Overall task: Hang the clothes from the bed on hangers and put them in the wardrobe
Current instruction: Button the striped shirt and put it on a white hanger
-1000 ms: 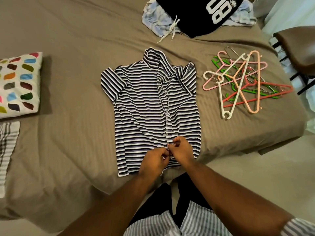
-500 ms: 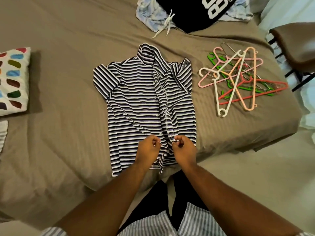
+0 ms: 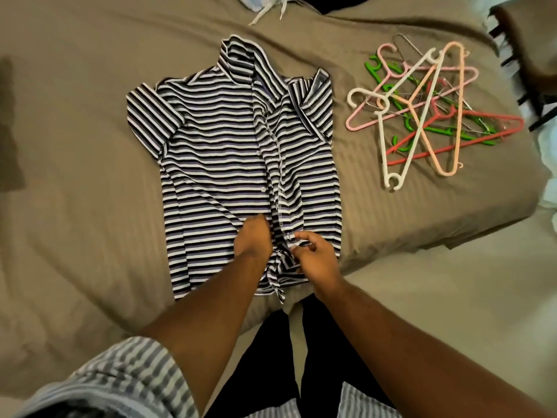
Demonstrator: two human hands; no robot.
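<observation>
The right hand (image 3: 316, 257) has its grip pinched, thumb and forefinger on the front edge of the striped shirt (image 3: 217, 164), low down near the hem. The left hand (image 3: 251, 239) is just beside it at 9 o'clock, lying on the other front panel. Its fingers are turned away, so I can't tell if that grip pinches or only presses. The shirt lies flat, front up, on the brown bed (image 3: 90, 152), with its collar at 12 o'clock and its hem at 6 o'clock hanging over the bed's near edge. A tangled pile of hangers (image 3: 428, 116) in pink, white, green, red and peach is on the bed at 2 o'clock from the shirt, apart from it. A white drawstring (image 3: 271, 10) from other clothes is at 12 o'clock. A dark chair (image 3: 524, 55) is past the bed corner at 2 o'clock.
</observation>
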